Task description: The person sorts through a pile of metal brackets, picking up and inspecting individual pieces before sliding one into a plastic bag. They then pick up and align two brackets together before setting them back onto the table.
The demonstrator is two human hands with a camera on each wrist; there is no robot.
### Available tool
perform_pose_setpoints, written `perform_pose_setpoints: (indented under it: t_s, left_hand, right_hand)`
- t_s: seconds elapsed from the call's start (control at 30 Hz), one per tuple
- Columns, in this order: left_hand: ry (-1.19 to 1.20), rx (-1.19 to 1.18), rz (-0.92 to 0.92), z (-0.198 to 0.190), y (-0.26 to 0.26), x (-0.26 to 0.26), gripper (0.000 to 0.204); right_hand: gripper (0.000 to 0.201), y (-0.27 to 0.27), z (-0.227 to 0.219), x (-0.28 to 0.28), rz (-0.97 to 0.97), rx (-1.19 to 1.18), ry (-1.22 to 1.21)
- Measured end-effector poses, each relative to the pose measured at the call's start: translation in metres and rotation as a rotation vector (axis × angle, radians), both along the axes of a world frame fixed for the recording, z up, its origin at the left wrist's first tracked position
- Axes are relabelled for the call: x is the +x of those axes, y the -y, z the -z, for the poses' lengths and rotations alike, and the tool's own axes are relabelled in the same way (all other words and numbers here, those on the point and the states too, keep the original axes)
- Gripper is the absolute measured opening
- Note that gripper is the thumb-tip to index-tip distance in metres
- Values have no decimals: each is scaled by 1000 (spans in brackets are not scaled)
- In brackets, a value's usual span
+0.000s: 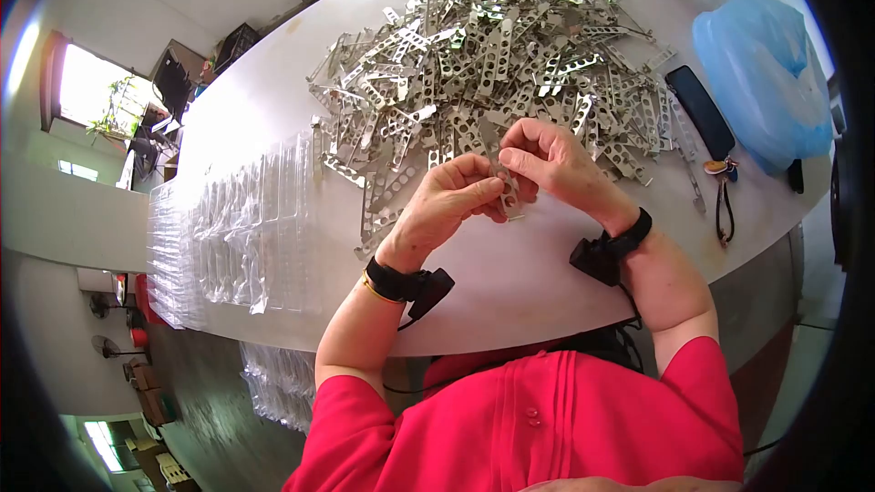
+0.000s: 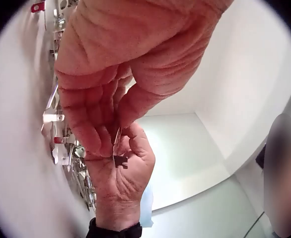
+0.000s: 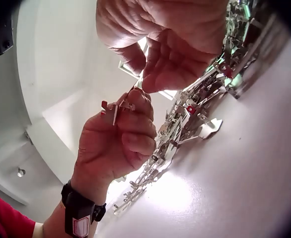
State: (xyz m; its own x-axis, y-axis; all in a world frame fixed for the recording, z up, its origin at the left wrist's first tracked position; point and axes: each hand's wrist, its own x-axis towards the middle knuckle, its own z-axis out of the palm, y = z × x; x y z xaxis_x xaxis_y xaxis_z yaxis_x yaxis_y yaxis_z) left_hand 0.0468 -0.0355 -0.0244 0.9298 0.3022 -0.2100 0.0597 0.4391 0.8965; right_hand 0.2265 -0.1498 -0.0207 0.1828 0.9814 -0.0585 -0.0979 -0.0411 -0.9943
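Observation:
Both hands meet over the near side of a heap of flat metal strips with round holes. My left hand (image 1: 447,202) pinches one thin metal strip (image 3: 114,113) between thumb and fingers; its bent tabs stick out beside the knuckles in the right wrist view. Thumb and curled fingers of my right hand (image 1: 563,166) grip the same strip farther along. In the left wrist view a small dark tab (image 2: 120,161) of it shows against the right palm. The fingers hide most of the strip's length. The heap of strips (image 1: 492,55) lies just beyond the hands.
Clear plastic trays (image 1: 246,228) stand stacked at the left on the white table (image 1: 492,301). To the right lie a dark phone (image 1: 700,111), a blue plastic bag (image 1: 761,82) and a small keyring with a cord loop (image 1: 723,200). A few strips lie loose near the phone.

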Motion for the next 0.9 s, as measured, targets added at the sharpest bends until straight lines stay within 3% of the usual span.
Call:
perform_pose_setpoints:
  t_s: [0.13, 0.9]
  left_hand:
    - [-39, -2, 9, 2, 1, -2, 22]
    - [0, -122, 30, 10, 0, -5, 12]
  right_hand:
    - [11, 0, 4, -2, -1, 11, 21]
    - [15, 0, 8, -4, -4, -42, -82]
